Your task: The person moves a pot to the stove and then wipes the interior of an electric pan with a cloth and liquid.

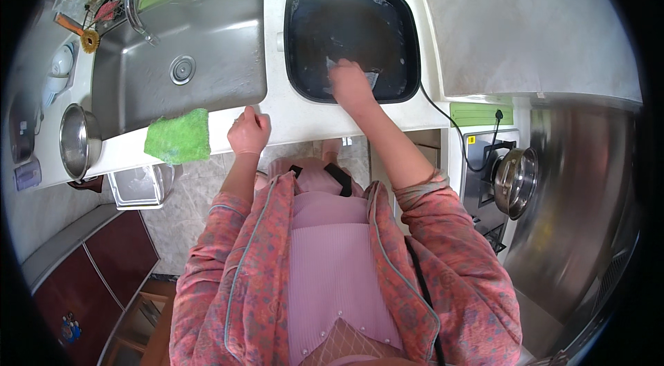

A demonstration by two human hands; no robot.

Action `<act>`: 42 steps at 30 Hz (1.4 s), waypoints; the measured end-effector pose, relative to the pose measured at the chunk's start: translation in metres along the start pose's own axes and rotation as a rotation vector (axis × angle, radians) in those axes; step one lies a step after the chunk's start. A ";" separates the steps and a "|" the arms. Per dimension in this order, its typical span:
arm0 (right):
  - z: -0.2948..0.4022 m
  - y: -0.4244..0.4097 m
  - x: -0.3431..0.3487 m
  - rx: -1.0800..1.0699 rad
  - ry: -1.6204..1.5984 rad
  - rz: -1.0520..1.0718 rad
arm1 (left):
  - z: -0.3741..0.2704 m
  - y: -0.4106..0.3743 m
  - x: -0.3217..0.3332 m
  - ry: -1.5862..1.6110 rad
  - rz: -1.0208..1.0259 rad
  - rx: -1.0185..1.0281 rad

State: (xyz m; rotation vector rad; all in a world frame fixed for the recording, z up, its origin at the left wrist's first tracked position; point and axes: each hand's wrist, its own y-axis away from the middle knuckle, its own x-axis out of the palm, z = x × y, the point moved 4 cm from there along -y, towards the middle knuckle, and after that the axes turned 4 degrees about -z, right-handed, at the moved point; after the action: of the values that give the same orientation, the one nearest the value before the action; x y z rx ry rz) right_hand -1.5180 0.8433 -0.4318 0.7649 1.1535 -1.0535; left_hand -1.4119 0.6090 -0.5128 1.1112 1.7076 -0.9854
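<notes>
A square black electric pan (pixel 358 18) sits on the white counter (pixel 306 120) to the right of the sink. Inside it, my right hand (pixel 351 81) presses a pale, thin wipe (pixel 371 79) against the pan's near side; most of the wipe is hidden under my fingers. Whitish streaks mark the dark pan surface. Curled and holding nothing that I can see, my left hand (pixel 249 131) rests on the counter's front edge. A green cloth (pixel 177 137) lies just left of it, draped over that edge.
The steel sink (pixel 223 65) has a curved faucet (pixel 132 3) at its back left. A steel strainer (pixel 80 142) and an orange-handled brush (pixel 78 31) stand to the left. From the pan, a black cord (pixel 441 112) runs right towards the gas stove, where a steel pot (pixel 513 183) sits.
</notes>
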 end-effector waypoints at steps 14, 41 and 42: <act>0.024 -0.061 0.003 -0.081 -0.086 -0.011 | -0.001 0.001 0.003 -0.042 -0.016 0.001; -0.018 -0.140 0.010 0.054 0.233 -0.113 | -0.004 0.001 -0.003 -0.034 -0.135 0.065; -0.011 -0.133 0.012 0.017 0.249 -0.099 | -0.004 0.001 -0.004 -0.017 -0.148 0.071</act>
State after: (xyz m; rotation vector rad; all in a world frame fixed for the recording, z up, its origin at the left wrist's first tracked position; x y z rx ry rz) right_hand -1.6452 0.8039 -0.4413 0.8774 1.4076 -1.0718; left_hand -1.4112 0.6117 -0.5078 1.0297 1.7730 -1.1527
